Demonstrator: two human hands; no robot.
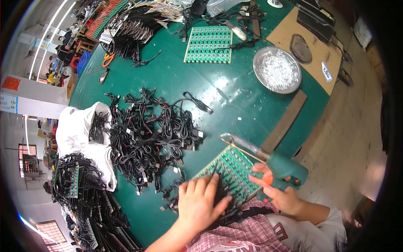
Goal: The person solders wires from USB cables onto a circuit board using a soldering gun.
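My right hand grips a green, pistol-shaped soldering gun with an orange trigger. Its long metal front part points left, over the far edge of a green circuit board panel. That panel lies tilted at the near edge of the table, close to my body. Black cable ends run in rows across the panel's near-left part. Over them rests my left hand, fingers spread and thumb stretched out toward the panel. What lies under its palm is hidden.
A heap of black cables covers the table's left middle, beside a white bag. Farther off are another green panel, a metal bowl of silvery bits and orange-handled scissors. A dark flat bar lies right.
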